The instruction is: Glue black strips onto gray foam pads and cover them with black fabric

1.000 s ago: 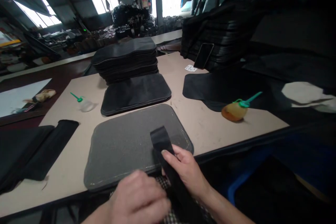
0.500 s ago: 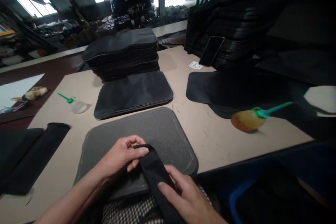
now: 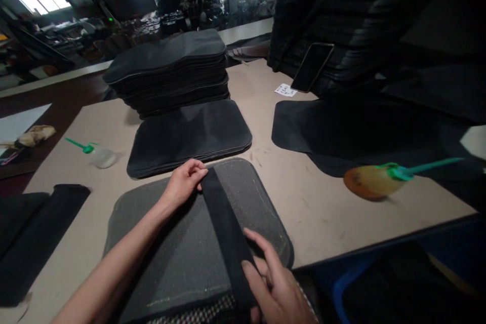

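Observation:
A long black fabric strip (image 3: 225, 217) lies across a grey rounded panel (image 3: 178, 243) in front of me. My left hand (image 3: 186, 179) pinches the strip's far end close to the panel's back edge. Nearer my body, my right hand (image 3: 268, 276) holds the near part of the strip, thumb on top and fingers at its right side. The strip is stretched fairly straight between both hands. Its nearest end is partly hidden by the right hand.
Behind the panel are a low pile of black panels (image 3: 190, 131) and a taller stack (image 3: 170, 68). An amber bottle (image 3: 368, 182) stands right, a clear bottle (image 3: 102, 157) left. Black pieces (image 3: 304, 126) lie at right, near a phone (image 3: 313, 67). Black fabric (image 3: 49, 233) lies left.
My left hand has moved forward with the strip's end, up to the panel's back edge. The strip, formerly tilted up near my body, now lies along the panel. My right hand has shifted slightly right.

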`<state>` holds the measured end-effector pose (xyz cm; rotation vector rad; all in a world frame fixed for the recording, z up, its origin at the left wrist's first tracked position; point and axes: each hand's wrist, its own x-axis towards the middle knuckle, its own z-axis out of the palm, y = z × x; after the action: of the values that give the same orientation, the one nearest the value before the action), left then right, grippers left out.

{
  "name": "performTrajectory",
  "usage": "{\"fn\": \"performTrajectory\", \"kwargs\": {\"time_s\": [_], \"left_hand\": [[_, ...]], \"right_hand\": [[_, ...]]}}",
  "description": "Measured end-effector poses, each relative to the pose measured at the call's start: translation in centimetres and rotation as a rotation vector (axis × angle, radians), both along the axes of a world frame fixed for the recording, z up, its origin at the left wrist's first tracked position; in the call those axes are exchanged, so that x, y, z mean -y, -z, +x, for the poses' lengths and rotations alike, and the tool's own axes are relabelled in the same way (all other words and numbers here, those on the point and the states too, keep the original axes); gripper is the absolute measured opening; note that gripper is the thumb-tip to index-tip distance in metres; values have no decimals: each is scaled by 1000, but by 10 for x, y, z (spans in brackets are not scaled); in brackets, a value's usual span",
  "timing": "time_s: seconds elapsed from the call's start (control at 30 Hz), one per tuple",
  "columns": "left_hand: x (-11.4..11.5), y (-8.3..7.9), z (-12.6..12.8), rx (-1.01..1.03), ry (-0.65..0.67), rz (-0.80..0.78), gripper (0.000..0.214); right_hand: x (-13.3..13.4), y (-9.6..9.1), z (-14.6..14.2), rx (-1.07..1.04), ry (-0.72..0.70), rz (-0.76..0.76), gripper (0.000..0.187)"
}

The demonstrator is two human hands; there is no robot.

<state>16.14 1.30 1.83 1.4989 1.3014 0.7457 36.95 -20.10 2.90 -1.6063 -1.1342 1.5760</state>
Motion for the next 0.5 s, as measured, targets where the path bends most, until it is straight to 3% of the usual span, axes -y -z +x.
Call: {"fn": "performTrajectory", "kwargs": {"time_s": [0.2,0.5], "left_hand": [[-20,6,5,-359,32,427,11],[-23,22,9,-566,104,585,7]], "right_hand": [[-9,-1,-3,-10,-77,10,66],[-9,3,-7,10,-134,10,57]]}}
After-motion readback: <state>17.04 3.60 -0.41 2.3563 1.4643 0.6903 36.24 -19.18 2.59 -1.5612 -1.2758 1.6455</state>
